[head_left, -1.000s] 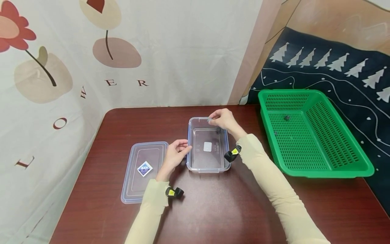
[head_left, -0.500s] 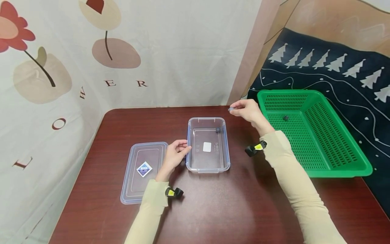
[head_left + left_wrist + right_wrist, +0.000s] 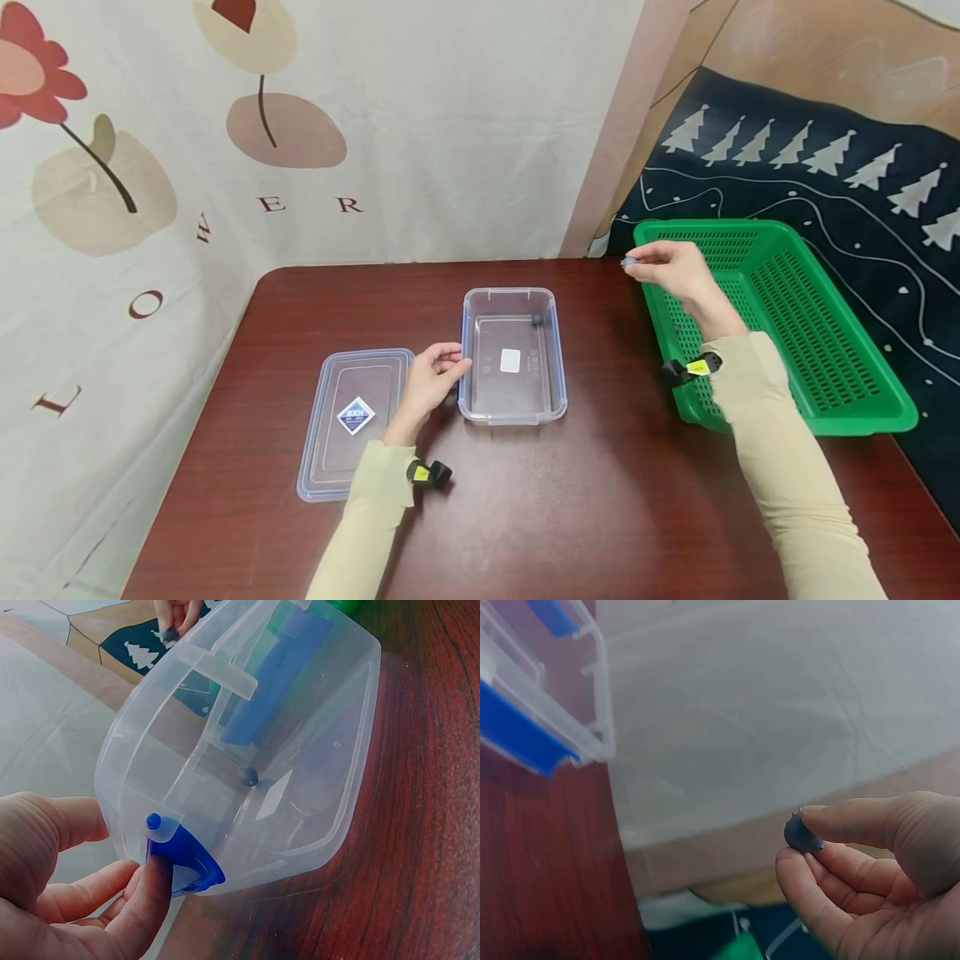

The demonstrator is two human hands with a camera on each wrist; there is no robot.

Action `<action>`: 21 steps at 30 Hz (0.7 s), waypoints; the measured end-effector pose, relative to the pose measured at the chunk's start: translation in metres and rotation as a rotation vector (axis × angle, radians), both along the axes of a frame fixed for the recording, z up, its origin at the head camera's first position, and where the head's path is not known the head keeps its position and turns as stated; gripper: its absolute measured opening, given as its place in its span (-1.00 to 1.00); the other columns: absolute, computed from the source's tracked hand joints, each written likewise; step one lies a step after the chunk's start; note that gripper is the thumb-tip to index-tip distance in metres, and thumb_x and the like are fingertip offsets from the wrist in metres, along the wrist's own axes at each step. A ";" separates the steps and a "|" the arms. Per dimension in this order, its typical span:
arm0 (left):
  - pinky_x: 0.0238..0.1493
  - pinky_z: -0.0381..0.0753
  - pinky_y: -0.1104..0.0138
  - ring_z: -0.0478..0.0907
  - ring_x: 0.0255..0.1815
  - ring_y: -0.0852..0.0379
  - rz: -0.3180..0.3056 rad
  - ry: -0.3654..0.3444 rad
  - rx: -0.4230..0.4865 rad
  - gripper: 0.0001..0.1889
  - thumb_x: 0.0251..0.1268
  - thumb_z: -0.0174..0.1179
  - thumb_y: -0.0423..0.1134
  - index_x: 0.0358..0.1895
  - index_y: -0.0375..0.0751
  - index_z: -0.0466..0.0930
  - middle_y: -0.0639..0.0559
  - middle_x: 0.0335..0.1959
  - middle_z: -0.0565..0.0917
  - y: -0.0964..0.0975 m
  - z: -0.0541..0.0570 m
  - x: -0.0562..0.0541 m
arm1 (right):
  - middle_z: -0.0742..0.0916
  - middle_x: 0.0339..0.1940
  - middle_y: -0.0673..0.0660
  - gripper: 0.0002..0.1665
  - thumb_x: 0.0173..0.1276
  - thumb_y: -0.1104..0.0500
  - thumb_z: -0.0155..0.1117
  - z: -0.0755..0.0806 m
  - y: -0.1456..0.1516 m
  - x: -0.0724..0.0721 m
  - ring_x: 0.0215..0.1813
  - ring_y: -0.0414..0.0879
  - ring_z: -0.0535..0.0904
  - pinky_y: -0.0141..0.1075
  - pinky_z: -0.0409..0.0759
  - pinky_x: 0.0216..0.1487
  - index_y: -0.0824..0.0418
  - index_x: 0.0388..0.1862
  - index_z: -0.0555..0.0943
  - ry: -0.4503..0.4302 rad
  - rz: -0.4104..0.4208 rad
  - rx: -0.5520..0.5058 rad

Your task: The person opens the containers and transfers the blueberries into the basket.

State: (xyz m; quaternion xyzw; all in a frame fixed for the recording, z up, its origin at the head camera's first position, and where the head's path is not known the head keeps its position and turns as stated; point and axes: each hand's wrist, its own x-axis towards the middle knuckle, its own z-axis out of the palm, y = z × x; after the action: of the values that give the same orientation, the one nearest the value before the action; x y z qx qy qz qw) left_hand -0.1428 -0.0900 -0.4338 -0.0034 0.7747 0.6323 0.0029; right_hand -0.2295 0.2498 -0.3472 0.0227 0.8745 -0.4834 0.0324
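Note:
My right hand [image 3: 681, 273] pinches a small blueberry [image 3: 802, 834] between thumb and fingertips, at the left back rim of the green plastic basket [image 3: 885, 367]. A clear food container [image 3: 512, 419] with blue side latches stands uncovered in mid-table. One blueberry [image 3: 537, 319] lies on its floor near the back right corner. At the container's left side, my left hand [image 3: 429, 387] holds the blue latch [image 3: 187, 859] with thumb and fingers. Beside that hand lies the clear lid [image 3: 322, 442] with its blue-edged rim, flat on the table.
A reddish-brown wooden table [image 3: 525, 517] carries everything. Behind it hangs a pale cloth [image 3: 450, 150] with flower prints. Dark blue fabric with white trees [image 3: 832, 158] lies beyond the basket, whose inside is partly hidden by my right hand and forearm.
My right hand has moved right from the container's back rim to the basket's left back rim, with the blueberry in its fingertips. My left hand, the container and the lid have stayed put.

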 end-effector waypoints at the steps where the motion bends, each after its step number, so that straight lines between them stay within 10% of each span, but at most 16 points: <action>1: -0.37 0.43 0.59 0.57 -0.35 0.06 0.001 -0.002 -0.001 -0.69 0.13 0.21 -0.54 -0.06 -0.65 0.47 -0.47 -0.22 0.57 0.000 0.000 0.000 | 0.67 -0.33 -0.11 -0.56 0.28 0.15 0.29 0.001 0.006 0.002 -0.27 -0.27 0.57 -0.34 0.53 -0.07 0.41 0.04 0.54 0.005 -0.008 -0.011; 7: -0.39 0.43 0.58 0.57 -0.24 -0.21 0.004 -0.009 -0.011 -0.68 0.13 0.22 -0.52 -0.05 -0.64 0.47 -0.45 -0.22 0.57 -0.002 -0.018 -0.008 | 0.65 -0.41 -0.28 -0.80 0.24 0.12 0.33 -0.003 0.041 0.012 -0.30 -0.39 0.55 -0.45 0.48 -0.15 0.11 -0.15 0.66 0.045 -0.054 -0.084; 13: -0.37 0.45 0.56 0.59 -0.31 0.01 0.015 -0.006 -0.010 -0.68 0.13 0.27 -0.46 -0.05 -0.54 0.52 -0.35 -0.23 0.61 -0.005 -0.036 -0.016 | 0.65 -0.47 -0.30 -0.85 0.25 0.18 0.32 -0.011 0.073 0.020 -0.37 -0.40 0.60 -0.51 0.55 -0.27 -0.13 -0.35 0.65 0.061 -0.098 -0.169; 21: -0.39 0.45 0.55 0.51 -0.42 0.30 0.016 -0.004 0.015 -0.68 0.11 0.27 -0.48 -0.06 -0.55 0.52 -0.35 -0.24 0.60 -0.005 -0.038 -0.017 | 0.60 -0.40 -0.35 -0.84 0.30 0.05 0.25 -0.025 0.104 0.032 -0.31 -0.47 0.56 -0.53 0.53 -0.17 -0.03 -0.14 0.59 -0.054 -0.185 -0.151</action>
State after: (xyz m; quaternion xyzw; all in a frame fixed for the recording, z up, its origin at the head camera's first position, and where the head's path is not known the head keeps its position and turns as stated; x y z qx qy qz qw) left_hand -0.1595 -0.0948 -0.4716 -0.0105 0.7697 0.6383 -0.0005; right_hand -0.1972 0.3539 -0.3721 0.1139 0.8286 -0.5480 0.0129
